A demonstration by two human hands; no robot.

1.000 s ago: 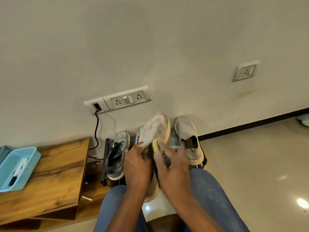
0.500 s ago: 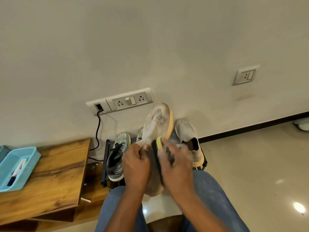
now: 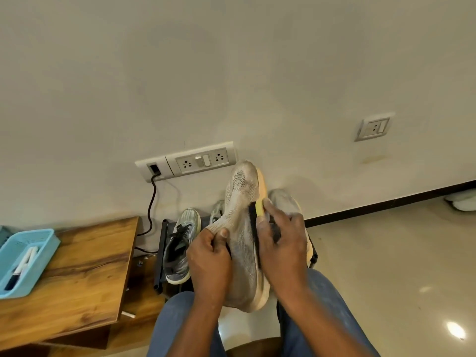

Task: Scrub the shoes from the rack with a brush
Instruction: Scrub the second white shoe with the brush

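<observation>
A dirty white knit shoe [image 3: 242, 217] with an orange sole stands toe-up over my lap. My left hand [image 3: 210, 256] pinches its collar on the left side. My right hand [image 3: 282, 243] presses a brush [image 3: 257, 215] with a yellow back and black bristles flat against the shoe's right side, near the middle. Behind them stands a black shoe rack [image 3: 161, 253]. It holds a grey laced sneaker [image 3: 181, 243], the toe of another grey shoe [image 3: 217, 212] and the matching white shoe [image 3: 286, 202], mostly hidden by my right hand.
A wooden table [image 3: 77, 276] at the left carries a light blue tray [image 3: 38, 243] with markers. A black cable [image 3: 152, 202] hangs from the wall socket panel [image 3: 185, 161] down behind the rack. Glossy tiled floor [image 3: 386, 266] spreads to the right. My knees in jeans [image 3: 332, 305] fill the bottom.
The shoe has been tipped more upright and raised, its toe now higher against the wall. The brush has slid up along the shoe's side towards the toe.
</observation>
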